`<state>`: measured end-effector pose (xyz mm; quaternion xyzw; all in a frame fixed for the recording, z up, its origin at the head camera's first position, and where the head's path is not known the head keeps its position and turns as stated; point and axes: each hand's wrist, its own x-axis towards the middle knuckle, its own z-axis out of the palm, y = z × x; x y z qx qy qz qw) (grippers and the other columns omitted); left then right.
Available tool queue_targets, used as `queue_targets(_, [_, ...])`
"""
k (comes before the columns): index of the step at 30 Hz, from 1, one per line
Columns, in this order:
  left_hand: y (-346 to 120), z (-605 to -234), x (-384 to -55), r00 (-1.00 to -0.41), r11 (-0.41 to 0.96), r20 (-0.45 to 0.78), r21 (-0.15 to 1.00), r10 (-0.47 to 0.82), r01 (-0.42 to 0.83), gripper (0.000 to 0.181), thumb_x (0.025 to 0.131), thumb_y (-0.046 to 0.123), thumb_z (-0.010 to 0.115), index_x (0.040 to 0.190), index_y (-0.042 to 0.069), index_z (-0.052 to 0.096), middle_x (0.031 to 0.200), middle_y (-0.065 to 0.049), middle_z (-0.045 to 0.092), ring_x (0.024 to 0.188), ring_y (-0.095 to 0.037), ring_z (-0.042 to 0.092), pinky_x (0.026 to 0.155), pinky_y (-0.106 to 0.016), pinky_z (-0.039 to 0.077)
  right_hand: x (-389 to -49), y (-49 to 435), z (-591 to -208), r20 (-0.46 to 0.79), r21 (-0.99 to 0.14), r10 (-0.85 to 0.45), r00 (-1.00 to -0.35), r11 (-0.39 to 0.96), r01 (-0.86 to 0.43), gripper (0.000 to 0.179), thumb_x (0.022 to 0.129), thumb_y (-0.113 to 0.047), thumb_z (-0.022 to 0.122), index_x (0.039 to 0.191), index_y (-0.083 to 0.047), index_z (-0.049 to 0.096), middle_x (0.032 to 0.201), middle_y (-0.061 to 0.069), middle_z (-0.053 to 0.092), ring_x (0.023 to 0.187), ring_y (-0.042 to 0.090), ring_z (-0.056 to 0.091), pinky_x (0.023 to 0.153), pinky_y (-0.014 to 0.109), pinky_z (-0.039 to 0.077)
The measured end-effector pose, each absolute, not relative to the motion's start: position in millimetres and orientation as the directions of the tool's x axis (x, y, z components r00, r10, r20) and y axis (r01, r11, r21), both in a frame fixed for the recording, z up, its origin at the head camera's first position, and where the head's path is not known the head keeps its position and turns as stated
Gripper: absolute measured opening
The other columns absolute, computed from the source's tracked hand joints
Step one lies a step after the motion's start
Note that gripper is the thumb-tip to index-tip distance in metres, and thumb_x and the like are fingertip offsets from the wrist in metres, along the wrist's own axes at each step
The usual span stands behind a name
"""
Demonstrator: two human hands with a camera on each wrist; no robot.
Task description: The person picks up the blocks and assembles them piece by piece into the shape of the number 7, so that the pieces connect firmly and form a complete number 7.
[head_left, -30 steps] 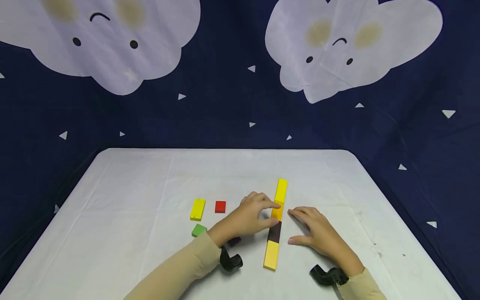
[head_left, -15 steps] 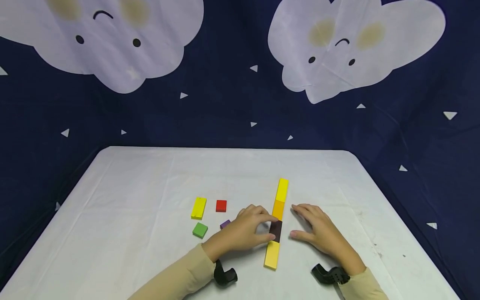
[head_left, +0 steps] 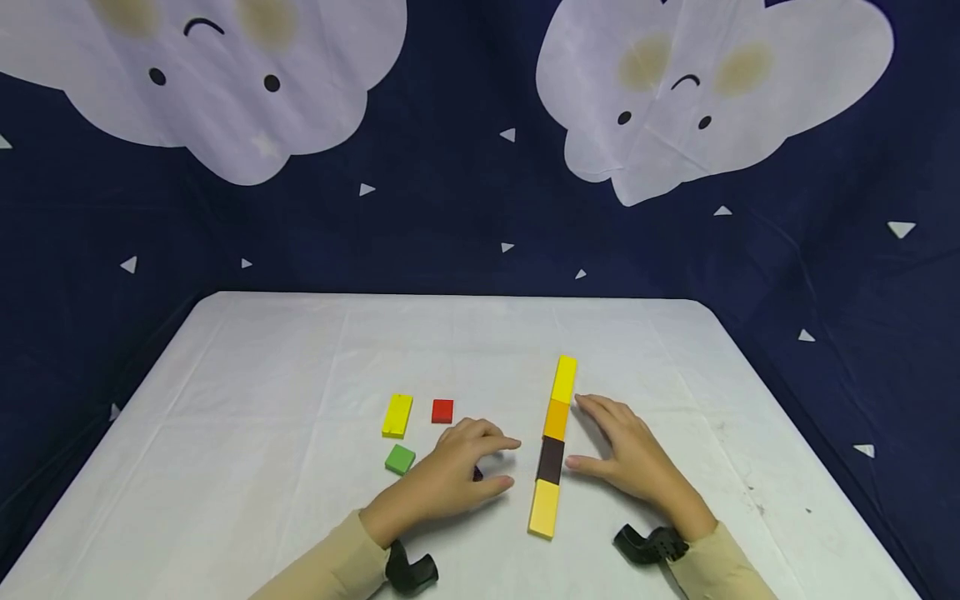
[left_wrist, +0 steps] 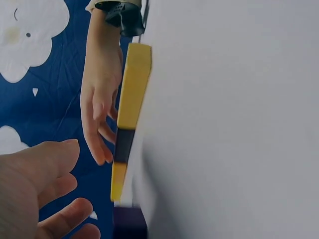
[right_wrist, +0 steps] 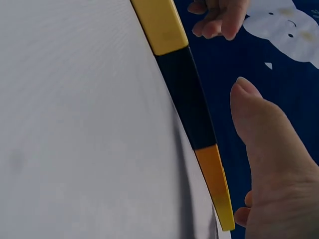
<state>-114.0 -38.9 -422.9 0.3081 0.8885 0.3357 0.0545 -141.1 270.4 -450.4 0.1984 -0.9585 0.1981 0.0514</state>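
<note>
Fingers apart

At lower centre, the left hand [head_left: 448, 472] is holding its fingers apart near a dark block [left_wrist: 129, 222]; the right hand [head_left: 630, 447], lower right, is doing likewise. Between them, a block row [head_left: 551, 454] is lying on the tabletop [head_left: 300, 375].

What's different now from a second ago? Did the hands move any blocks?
The left hand has come off the dark block and moved away to the left, back from the row. The right hand has shifted a little closer to the row. The row of blocks looks the same, and the loose yellow block, red block and green block stayed put.
</note>
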Motion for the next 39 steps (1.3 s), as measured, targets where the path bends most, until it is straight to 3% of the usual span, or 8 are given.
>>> queue_targets(13, [-99, -427, -100, -0.905, 0.625, 0.237, 0.661, 0.353, 0.416, 0.049, 0.083, 0.024, 0.08, 0.129, 0.017, 0.066, 0.12, 0.01, 0.059, 0.113, -0.009, 0.048, 0.097, -0.043, 0.039, -144, 255, -447, 0.094, -0.338, -0.385, -0.918, 0.855, -0.393, 0.113, 0.066, -0.085, 0.064, 0.155, -0.022, 0.033, 0.16, 0.0, 0.033, 0.142, 0.028, 0.036, 0.108, 0.058, 0.033])
queue_targets(23, [-122, -438, -96, -0.925, 0.696, 0.263, 0.609, 0.275, 0.38, 0.05, 0.078, 0.025, 0.084, 0.125, 0.017, 0.068, 0.111, 0.009, 0.06, 0.1, -0.006, 0.044, 0.089, -0.036, 0.036, -144, 255, -449, 0.095, -0.323, -0.402, -0.911, 0.853, -0.41, 0.114, 0.066, -0.086, 0.063, 0.154, -0.019, 0.036, 0.159, -0.001, 0.034, 0.142, 0.027, 0.036, 0.107, 0.054, 0.033])
queue_targets(32, [-129, -439, -92, -0.971, 0.769, 0.144, 0.593, 0.189, 0.238, 0.038, 0.078, 0.023, 0.084, 0.113, 0.017, 0.07, 0.103, 0.007, 0.059, 0.093, -0.009, 0.045, 0.082, -0.033, 0.037, -144, 255, -449, 0.1, -0.306, -0.405, -0.909, 0.857, -0.415, 0.115, 0.066, -0.085, 0.064, 0.154, -0.017, 0.036, 0.16, 0.0, 0.033, 0.142, 0.028, 0.037, 0.106, 0.054, 0.034])
queue_targets(39, [-130, -439, -93, -0.985, 0.799, 0.102, 0.577, 0.137, 0.171, 0.044, 0.077, 0.029, 0.085, 0.114, 0.012, 0.068, 0.101, 0.005, 0.064, 0.092, -0.012, 0.05, 0.086, -0.038, 0.043, -144, 254, -450, 0.101, -0.305, -0.407, -0.908, 0.856, -0.418, 0.114, 0.066, -0.085, 0.064, 0.154, -0.016, 0.037, 0.159, 0.001, 0.034, 0.141, 0.028, 0.037, 0.105, 0.053, 0.034])
